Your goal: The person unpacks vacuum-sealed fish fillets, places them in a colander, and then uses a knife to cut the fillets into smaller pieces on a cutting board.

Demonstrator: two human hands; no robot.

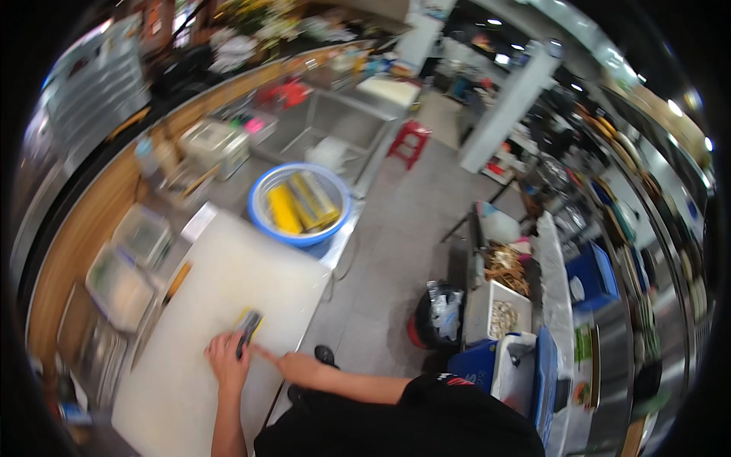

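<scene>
On a white cutting board (251, 268), my left hand (225, 354) is closed round a small dark grey and yellow object (250, 325); blur hides what it is. My right hand (291, 365) is just to its right, a finger extended towards the object; whether it touches, or holds anything, is not clear. A knife (178, 283) with an orange-yellow handle lies along the board's left edge. Beyond the board stands a blue-rimmed colander (255, 219) containing several yellow and grey pieces, blurred.
Lidded plastic containers (123, 285) line the board's left side. A steel sink (342, 120) lies past the colander. On the floor are a red stool (409, 143) and a lined bin (442, 314). At right are a white tub of food (482, 305) and a blue cooler (545, 377).
</scene>
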